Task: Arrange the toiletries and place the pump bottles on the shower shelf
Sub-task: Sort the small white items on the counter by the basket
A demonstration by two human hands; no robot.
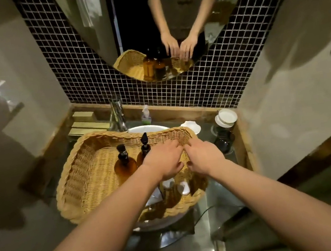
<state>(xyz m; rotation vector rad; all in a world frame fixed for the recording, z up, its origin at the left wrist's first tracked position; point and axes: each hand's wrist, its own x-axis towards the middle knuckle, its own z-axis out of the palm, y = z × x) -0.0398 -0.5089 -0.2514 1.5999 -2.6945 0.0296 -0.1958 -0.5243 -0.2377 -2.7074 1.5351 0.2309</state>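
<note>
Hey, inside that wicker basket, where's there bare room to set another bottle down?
The woven wicker basket is bare across its left half, between its left wall and the two amber pump bottles. The right side is crowded: the left hand and right hand hover there, with small white items below them.

place: bathroom | signs: oval mirror (144, 21), mosaic wall tiles (228, 77), white washbasin (148, 128), soap dispenser (145, 115)

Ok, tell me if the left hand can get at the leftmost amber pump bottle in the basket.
Probably yes: the left hand hovers just right of that bottle, with nothing between them inside the basket.
</note>
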